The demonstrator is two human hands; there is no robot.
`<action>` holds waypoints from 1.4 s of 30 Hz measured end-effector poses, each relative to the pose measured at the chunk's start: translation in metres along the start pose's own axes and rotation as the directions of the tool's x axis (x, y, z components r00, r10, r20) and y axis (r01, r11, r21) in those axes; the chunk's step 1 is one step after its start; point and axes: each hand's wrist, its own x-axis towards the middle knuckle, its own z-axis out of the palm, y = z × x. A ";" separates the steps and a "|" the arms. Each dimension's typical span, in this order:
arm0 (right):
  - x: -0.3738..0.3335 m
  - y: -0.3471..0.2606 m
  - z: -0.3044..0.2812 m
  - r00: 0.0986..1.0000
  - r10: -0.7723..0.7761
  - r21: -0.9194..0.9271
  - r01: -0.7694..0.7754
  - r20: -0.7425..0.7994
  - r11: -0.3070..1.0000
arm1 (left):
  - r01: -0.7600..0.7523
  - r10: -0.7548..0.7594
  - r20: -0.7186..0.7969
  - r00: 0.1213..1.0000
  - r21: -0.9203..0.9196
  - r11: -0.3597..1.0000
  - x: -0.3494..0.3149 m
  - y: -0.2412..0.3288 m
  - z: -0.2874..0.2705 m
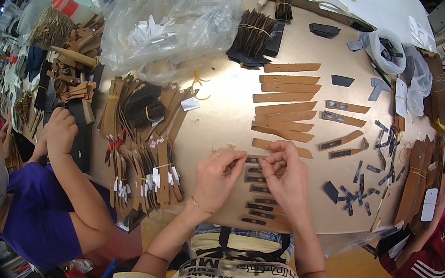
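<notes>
While the left hand [217,179] and right hand [288,180] seemingly pinch one dark strip [253,160], its ends (under fingertips) are hidden.

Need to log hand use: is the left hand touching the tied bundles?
No, the left hand is at a small dark piece near the right hand, apart from the tied bundles.

Wide head view, facing down onto worktable [219,121], close.
</notes>
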 end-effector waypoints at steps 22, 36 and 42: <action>-0.002 -0.001 0.003 0.999 -0.015 -0.128 0.010 -0.042 0.992 | -0.143 0.178 -0.089 0.980 0.302 0.942 -0.022 -0.011 0.003; -0.020 0.000 0.014 0.947 -0.318 -0.589 0.229 -0.050 0.775 | -0.236 0.206 0.122 0.971 0.634 0.737 -0.033 -0.012 0.004; -0.037 0.012 0.006 0.925 -0.378 -0.764 0.275 0.044 0.584 | -0.220 0.165 0.146 0.975 0.686 0.694 -0.029 -0.003 0.001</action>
